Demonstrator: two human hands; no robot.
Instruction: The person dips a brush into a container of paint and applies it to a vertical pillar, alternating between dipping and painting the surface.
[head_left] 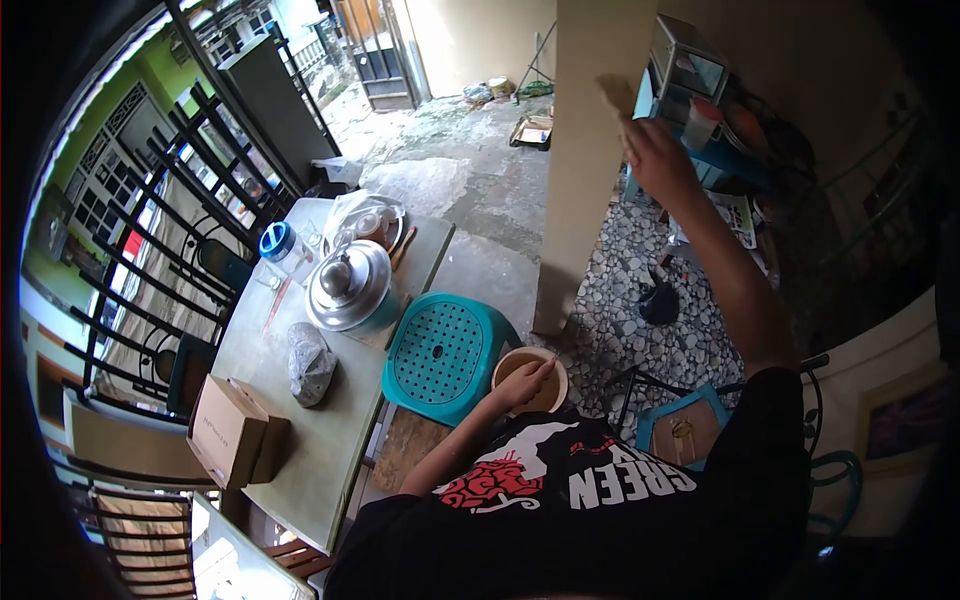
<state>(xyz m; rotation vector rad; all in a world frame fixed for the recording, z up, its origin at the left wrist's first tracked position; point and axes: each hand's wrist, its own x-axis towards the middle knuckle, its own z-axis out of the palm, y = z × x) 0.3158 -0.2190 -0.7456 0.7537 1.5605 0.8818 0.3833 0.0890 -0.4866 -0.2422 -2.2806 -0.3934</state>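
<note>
the long table (325, 450) spreads at eight to nine o'clock, bearing a cardboard box (225, 430) and a silver-lidded pot (345, 290). the pale pillar (590, 210) stands at one o'clock. a teal stool (440, 350) sits at seven, beside the tan tub (562, 388) at five. the left hand (525, 384) is over the tub, fingers bunched; i can't tell its grip. the right hand (648, 155), raised at one to two, seems to pinch a blurred tan piece (614, 93) before the pillar.

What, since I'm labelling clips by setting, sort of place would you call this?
Probably a home's semi-open porch or terrace: a long table with a lidded metal pot, a pebble-patterned floor, and rough concrete ground leading to a gate in daylight.
</note>
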